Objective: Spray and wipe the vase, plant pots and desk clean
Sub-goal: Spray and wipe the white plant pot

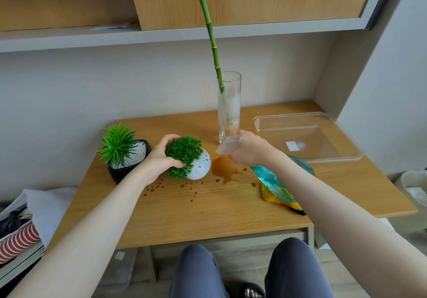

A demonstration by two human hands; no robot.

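At the frame's centre, the left hand [161, 156] curls its fingers into the greenery of a tipped white pot [200, 165]. The right hand [248, 151] grips a spray bottle [228, 144] above brown spills [225, 170] on the desk [208, 207]. Farther back stands the glass vase [229, 108]; the black pot [129, 163] sits left.

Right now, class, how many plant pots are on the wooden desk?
2. A square black pot of white pebbles stands at the desk's left edge. A round white pot lies tilted beside it, its bushy green plant gripped by the left hand. The glass vase isn't counted.
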